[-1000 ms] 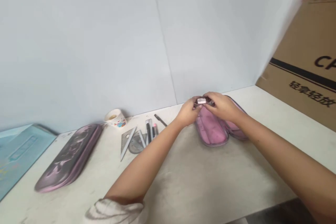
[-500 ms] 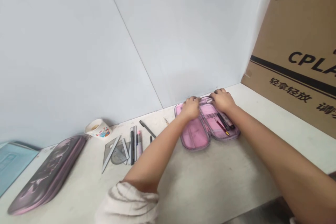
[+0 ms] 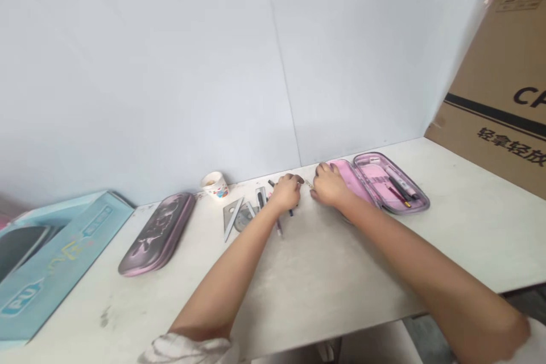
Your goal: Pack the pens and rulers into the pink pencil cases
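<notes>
My left hand [image 3: 287, 191] is on the table over a group of pens, its fingers curled; what they close on is hidden. A pink-ended pen [image 3: 278, 228] pokes out below that hand. Close to its right, my right hand [image 3: 329, 184] has its fingers bent around a slim, light, patterned pen-like item [image 3: 308, 184], mostly hidden. Behind the right hand and forearm, a pink pencil case [image 3: 420, 200] lies unzipped and spread flat. A dark pen [image 3: 401, 187] and a red pencil [image 3: 397, 195] sit in its right half.
Left of my hands lie a set square [image 3: 234, 219], a protractor [image 3: 243, 220] and a utility-knife-like black item [image 3: 260, 199]. A paper cup [image 3: 216, 186] stands by the wall. Further left are a closed dark pencil case [image 3: 156, 236] and a blue box [image 3: 72, 250]. A large carton [image 3: 490, 102] stands right.
Both hands have left the top edge of the open pencil case and moved left, to the pens beside it. The camera view has shifted, so the table's things appear further right.
</notes>
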`<state>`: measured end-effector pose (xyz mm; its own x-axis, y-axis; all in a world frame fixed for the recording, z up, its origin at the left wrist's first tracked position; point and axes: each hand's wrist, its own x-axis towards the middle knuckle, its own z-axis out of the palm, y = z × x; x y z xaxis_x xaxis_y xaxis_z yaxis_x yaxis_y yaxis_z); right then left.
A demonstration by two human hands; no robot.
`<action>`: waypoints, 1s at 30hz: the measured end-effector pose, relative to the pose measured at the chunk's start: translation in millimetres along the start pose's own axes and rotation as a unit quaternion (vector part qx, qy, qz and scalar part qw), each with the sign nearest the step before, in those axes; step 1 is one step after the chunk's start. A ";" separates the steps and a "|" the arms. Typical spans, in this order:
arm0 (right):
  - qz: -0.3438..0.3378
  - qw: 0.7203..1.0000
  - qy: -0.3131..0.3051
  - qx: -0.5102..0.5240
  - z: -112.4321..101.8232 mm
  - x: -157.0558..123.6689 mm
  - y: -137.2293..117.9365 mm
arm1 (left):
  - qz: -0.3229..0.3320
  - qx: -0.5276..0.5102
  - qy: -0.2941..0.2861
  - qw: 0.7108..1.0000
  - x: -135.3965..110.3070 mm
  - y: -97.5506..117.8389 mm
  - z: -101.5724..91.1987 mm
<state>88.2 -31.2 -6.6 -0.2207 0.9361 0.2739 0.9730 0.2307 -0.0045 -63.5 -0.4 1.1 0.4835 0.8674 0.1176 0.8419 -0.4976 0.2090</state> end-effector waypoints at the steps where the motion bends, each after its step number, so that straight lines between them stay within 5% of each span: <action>1: 0.006 1.000 -0.003 -0.005 3.2 -1.3 -7.1 | 0.001 -0.016 0.005 1.000 -8.2 -0.6 0.6; 4: 0.033 0.999 0.014 -0.007 6.2 -9.3 -17.4 | -0.013 -0.077 0.022 0.997 -26.9 1.5 -1.1; 8: 0.024 0.988 0.150 0.028 -1.2 -32.4 -19.8 | -0.053 -0.200 0.048 0.977 -34.0 12.1 -2.7; 13: -0.021 0.970 0.240 0.035 -12.3 -68.5 -6.1 | -0.081 -0.439 0.092 0.890 -25.2 45.4 7.8; 18: 0.026 0.970 0.242 0.008 -20.7 -103.0 35.9 | -0.044 -0.571 0.014 0.820 -12.0 100.4 18.4; 20: 0.052 0.968 0.246 -0.006 -21.7 -115.9 57.5 | -0.029 -0.551 -0.010 0.834 -5.0 124.7 22.2; 22: 0.095 0.963 0.251 -0.014 -19.3 -127.2 79.7 | 0.007 -0.477 -0.019 0.878 2.4 147.7 27.3; 26: 0.207 0.949 0.239 -0.011 -6.2 -142.6 117.4 | 0.098 -0.203 -0.024 0.974 14.9 182.0 43.6; 30: 0.273 0.943 0.188 0.005 4.5 -148.7 133.9 | 0.138 -0.014 -0.032 0.990 22.1 196.3 63.0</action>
<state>251.0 -138.3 -52.2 0.3540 0.7559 0.5506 0.9339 -0.2539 -0.2519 127.6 -79.0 -16.5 0.7097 0.6956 0.1116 0.6686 -0.7149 0.2044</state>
